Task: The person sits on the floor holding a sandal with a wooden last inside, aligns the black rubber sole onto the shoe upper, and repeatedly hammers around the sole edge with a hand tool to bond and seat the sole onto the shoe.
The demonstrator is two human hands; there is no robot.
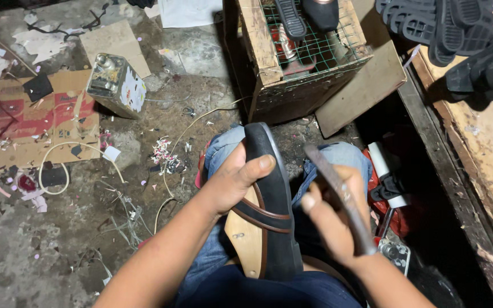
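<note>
left hand [236, 181] clamped round a black sandal [269, 199] — right hand [331, 219] fisted on a worn metal tool [340, 197].

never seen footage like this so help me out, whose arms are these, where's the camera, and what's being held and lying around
There is one picture, from a camera worn on a person's head and looking down, so the two bare arms are the wearer's own. The left hand grips a black sandal with a brown strap, stood on edge over the lap. The right hand holds a thin metal tool beside it. On the dirty floor lie flattened cardboard, a metal can, loose cord and scraps. A wooden crate stands ahead; black soles pile on a bench to the right.
</note>
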